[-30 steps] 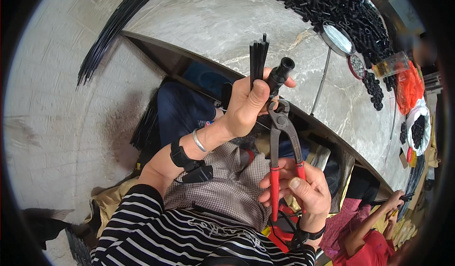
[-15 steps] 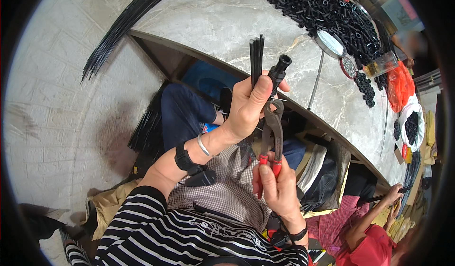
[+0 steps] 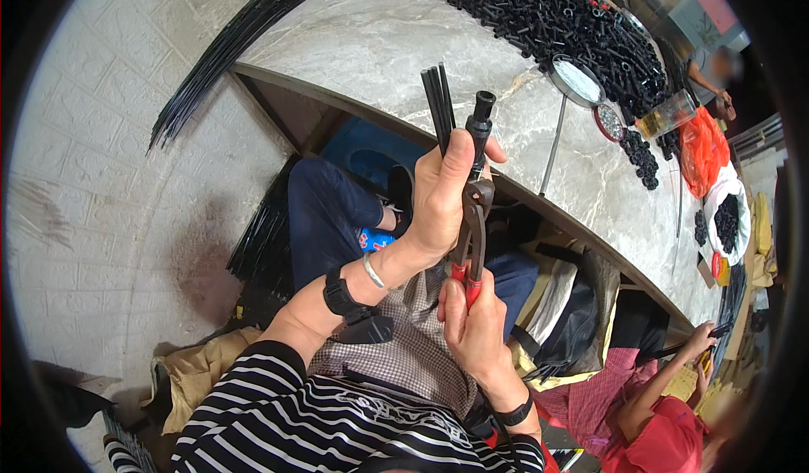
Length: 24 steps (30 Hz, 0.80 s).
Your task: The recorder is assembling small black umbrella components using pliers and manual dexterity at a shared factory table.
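My left hand [image 3: 440,199] is closed round several thin black rods [image 3: 438,106] and a stepped black tubular fitting [image 3: 479,123], which point up and away from me. Just under the fitting, the jaws of dark pliers with red grips [image 3: 474,220] are at its lower end. Whether they bite on the fitting or on a wire there is too small to tell. My right hand [image 3: 477,325] grips the red handles, which are close together. The rods' lower ends are hidden behind my left hand.
A grey marble-patterned table [image 3: 371,60] curves ahead. On it lie a heap of short black tubes [image 3: 556,30], a round dish [image 3: 577,81], a smaller dish of metal bits [image 3: 608,122] and long black rods [image 3: 227,47]. A co-worker in red [image 3: 666,435] sits at right.
Both hands have shifted slightly left with the rods, fitting and pliers. The pliers' handles have come closer together, and the rods lean more to the left.
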Each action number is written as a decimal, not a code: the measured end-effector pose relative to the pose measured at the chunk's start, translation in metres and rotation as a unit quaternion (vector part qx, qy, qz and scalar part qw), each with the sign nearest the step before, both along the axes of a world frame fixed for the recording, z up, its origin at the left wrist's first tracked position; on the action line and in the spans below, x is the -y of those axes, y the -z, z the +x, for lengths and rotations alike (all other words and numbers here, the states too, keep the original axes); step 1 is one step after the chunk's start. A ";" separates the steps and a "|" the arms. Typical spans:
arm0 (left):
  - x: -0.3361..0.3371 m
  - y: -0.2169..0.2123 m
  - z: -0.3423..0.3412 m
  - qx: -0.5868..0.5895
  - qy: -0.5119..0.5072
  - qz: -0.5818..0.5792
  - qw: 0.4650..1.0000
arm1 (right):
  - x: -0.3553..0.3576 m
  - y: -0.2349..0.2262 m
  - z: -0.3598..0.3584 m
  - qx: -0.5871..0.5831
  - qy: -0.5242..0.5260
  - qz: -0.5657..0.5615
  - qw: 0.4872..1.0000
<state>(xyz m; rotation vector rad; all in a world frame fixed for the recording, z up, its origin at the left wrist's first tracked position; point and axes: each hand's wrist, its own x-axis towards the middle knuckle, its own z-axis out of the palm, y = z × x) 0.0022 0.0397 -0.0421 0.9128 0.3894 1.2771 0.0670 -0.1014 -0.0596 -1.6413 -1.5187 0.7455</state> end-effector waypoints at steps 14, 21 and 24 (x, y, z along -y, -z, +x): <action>-0.029 0.014 -0.007 -0.070 0.084 -0.042 0.993 | 0.000 -0.052 0.100 -0.012 0.061 -0.076 0.995; -0.019 0.023 0.002 -0.080 0.135 -0.021 0.987 | -0.050 -0.022 0.203 0.334 0.222 0.036 0.915; -0.018 0.026 0.000 -0.101 0.139 0.004 0.985 | -0.062 -0.002 0.218 0.377 0.247 -0.030 0.892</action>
